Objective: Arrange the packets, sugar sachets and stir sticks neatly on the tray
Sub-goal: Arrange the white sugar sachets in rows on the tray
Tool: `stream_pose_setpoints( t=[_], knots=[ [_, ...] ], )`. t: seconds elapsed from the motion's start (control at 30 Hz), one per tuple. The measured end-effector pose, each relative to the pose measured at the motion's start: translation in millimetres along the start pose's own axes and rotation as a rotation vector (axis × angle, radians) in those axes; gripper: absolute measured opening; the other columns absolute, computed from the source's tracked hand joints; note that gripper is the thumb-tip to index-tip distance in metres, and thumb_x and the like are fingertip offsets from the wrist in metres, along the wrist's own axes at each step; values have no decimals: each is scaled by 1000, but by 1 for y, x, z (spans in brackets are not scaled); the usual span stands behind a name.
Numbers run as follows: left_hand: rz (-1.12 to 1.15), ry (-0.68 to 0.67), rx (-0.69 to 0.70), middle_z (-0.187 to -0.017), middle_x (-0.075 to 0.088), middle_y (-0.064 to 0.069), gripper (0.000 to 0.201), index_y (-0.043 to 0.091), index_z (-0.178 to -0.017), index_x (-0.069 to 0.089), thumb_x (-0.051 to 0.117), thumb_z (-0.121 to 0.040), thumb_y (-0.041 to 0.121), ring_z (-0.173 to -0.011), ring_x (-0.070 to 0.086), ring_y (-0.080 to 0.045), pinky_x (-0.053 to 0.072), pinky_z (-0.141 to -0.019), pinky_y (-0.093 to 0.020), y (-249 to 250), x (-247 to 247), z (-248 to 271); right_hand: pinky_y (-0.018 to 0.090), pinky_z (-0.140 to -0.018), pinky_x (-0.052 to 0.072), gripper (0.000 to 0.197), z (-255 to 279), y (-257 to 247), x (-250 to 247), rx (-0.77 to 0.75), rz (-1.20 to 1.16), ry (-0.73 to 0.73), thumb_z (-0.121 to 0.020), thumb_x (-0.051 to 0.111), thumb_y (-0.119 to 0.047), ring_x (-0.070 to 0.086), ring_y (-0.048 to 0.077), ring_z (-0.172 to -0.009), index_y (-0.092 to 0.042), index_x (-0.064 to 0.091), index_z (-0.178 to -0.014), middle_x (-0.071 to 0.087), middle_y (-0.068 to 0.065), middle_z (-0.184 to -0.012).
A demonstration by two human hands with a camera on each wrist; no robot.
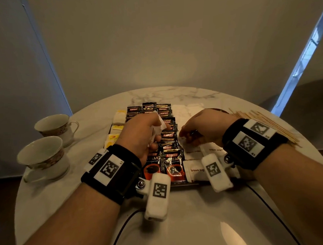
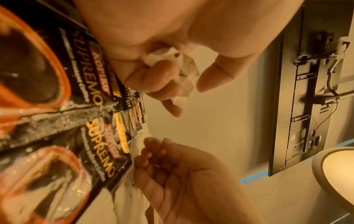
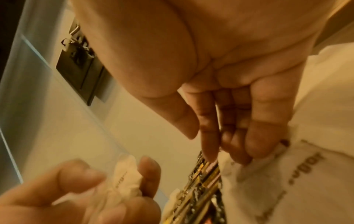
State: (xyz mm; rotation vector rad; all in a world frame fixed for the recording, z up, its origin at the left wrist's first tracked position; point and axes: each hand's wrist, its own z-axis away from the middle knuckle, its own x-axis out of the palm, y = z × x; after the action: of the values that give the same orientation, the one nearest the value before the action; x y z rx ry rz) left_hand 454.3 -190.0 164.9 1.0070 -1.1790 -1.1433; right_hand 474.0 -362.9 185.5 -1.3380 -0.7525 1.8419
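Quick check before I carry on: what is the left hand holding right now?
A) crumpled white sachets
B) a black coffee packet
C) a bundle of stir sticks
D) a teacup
A: the left hand grips crumpled white sachets in its curled fingers, above the rows of black coffee packets; the stir sticks lie untouched on the table at the right.

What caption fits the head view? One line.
Left hand clutches white sachets while right hand straightens brown sugar sachets on the tray.

head: above, looking down on table [image 1: 181,224] | wrists: close under palms, facing fingers | shared: coffee packets [image 1: 169,135]
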Motion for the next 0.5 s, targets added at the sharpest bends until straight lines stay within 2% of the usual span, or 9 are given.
stream_pose_setpoints(
  t=[0.1,0.2,0.27,0.37,0.43,0.5],
  knots=[
    [12,-33,-12,-96,77,-20,25,-2,-98,62,42,-84,-2,-57,48,-17,30,-44,-22,2,0,1,39,-90,61,17,4,-1,-5,-26,-227,50,-93,69,-7,70,24,-86,2,74,-106,74,20,-102],
    [-81,-40,10,-80,69,-21,22,-2,-99,65,45,-90,-2,-55,52,-19,32,-41,-22,0,0,1,33,-78,56,22,10,0,-5,-200,-432,-29,-94,69,-18,66,20,-85,-3,75,-109,69,12,-94],
    [-136,-69,35,-76,67,-15,20,1,-102,66,49,-93,0,-53,55,-17,32,-39,-22,-2,1,1,32,-75,53,23,13,3,0,-282,-388,-79,-91,73,-26,65,16,-83,-9,76,-107,72,6,-91],
    [-168,-124,30,-79,72,-11,15,5,-106,66,54,-97,5,-56,61,-17,34,-39,-23,-6,1,1,32,-75,54,16,11,10,7,-329,-316,6,-89,76,-19,64,14,-76,-8,75,-100,72,4,-83],
    [-175,-144,26,-84,71,-13,14,5,-107,66,55,-99,7,-59,62,-20,36,-39,-23,-6,3,2,33,-76,54,10,9,14,9,-326,-359,34,-92,72,-13,64,16,-76,-5,73,-97,71,6,-83],
    [-167,-150,30,-90,73,-14,14,6,-111,66,56,-101,9,-59,64,-21,36,-39,-23,-6,4,2,32,-75,56,5,10,16,9,-312,-477,2,-95,67,-8,66,18,-77,-4,69,-96,71,8,-85]
  ],
)
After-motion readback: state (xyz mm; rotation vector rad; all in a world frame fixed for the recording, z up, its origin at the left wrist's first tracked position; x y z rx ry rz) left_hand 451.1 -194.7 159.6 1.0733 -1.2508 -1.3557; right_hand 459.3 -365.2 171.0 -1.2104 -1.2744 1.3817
